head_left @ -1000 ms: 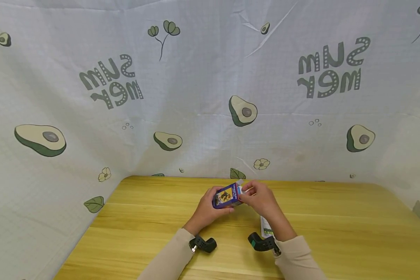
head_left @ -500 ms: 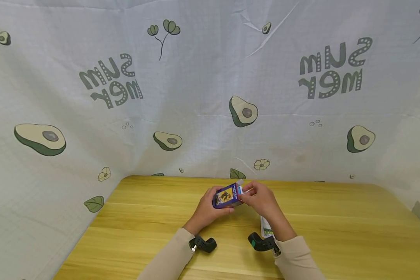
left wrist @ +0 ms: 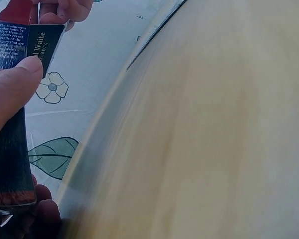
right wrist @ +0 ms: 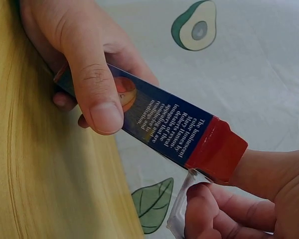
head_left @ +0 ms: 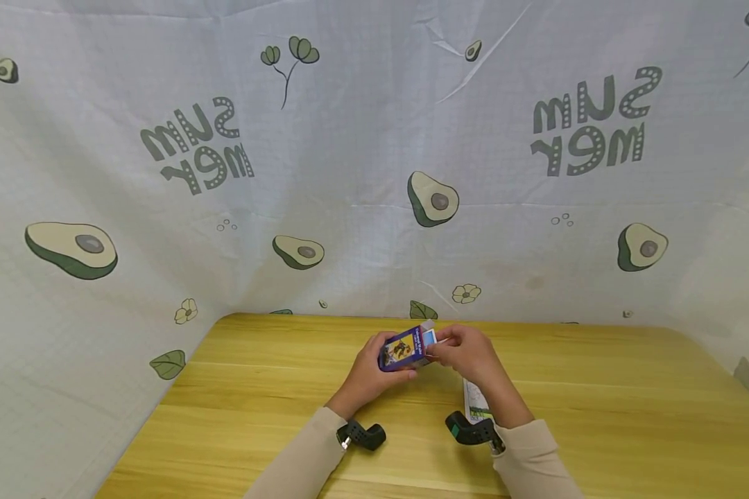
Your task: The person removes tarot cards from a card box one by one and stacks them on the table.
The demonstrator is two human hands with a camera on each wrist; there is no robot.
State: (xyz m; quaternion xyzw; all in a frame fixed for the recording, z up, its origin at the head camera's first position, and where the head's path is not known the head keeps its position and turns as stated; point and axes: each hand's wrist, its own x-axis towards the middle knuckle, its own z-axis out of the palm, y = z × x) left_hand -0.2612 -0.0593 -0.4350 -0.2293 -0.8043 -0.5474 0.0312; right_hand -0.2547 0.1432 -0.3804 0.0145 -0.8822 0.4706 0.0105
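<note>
A purple-blue tarot card box [head_left: 401,350], its end open, is held tilted above the table. My left hand [head_left: 369,364] grips it by the lower end, thumb along the narrow printed side of the box [right wrist: 164,117] in the right wrist view. A blue-and-white card [head_left: 429,338] shows in the box's mouth, and the fingers of my right hand [head_left: 465,352] pinch it there. The red end flap [right wrist: 219,152] sticks out beside those fingers. The front panel [left wrist: 42,47] with "Waite" lettering faces the left wrist camera; the fingertips of my right hand [left wrist: 67,10] are at its top edge.
A printed white sheet [head_left: 476,402] lies on the wooden table [head_left: 274,395], partly under my right forearm. A white cloth [head_left: 362,152] with avocado prints hangs behind the table's far edge. Each wrist carries a black camera mount [head_left: 365,436].
My right hand has drawn slightly to the right, and more of the blue-and-white card shows at the box's mouth. The left hand and the box have stayed in place.
</note>
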